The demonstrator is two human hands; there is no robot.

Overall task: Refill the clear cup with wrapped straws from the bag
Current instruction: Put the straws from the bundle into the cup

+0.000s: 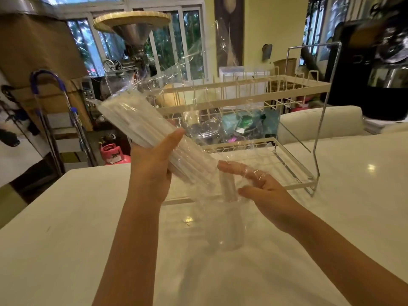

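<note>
My left hand grips a clear plastic bag around a thick bundle of white wrapped straws, tilted with its lower end pointing down to the right. That lower end meets my right hand, whose fingers reach into the crinkled bag opening and pinch a few white straws. These straws stand in the clear cup, which rests upright on the white table just below my right hand. The cup's outline is faint and blurred.
A white two-tier dish rack with a chrome frame stands on the white table right behind my hands. A white sofa back lies beyond it. A stepladder and a pink canister sit off the table's far left.
</note>
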